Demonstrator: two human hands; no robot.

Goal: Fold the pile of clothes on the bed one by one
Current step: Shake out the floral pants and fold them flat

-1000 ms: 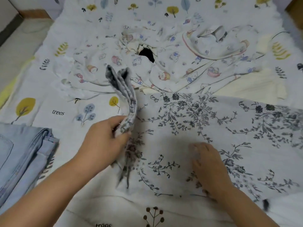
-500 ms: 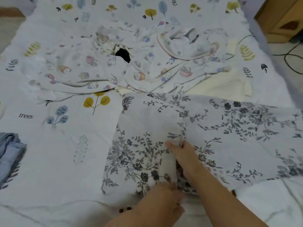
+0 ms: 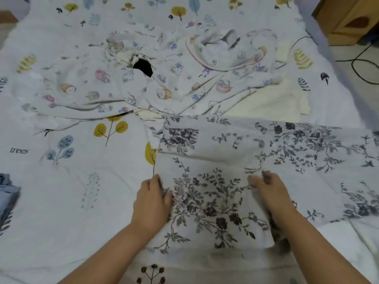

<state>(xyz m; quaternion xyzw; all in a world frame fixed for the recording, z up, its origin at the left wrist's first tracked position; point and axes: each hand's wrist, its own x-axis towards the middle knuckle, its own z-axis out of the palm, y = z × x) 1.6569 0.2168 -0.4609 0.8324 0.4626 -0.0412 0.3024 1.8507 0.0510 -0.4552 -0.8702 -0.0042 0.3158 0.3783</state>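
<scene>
Apparently both hands, left and right, on floral garment.

bed sheet printed with trees under all | grey-floral white garment front centre, running right | cartoon-print white clothes pile behind it | folded blue denim far left | wooden cabinet back right, off bed

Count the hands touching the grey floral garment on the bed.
2: the left hand holds the folded panel's left edge, and the right hand holds its right edge on the grey floral garment. No others show.
</scene>
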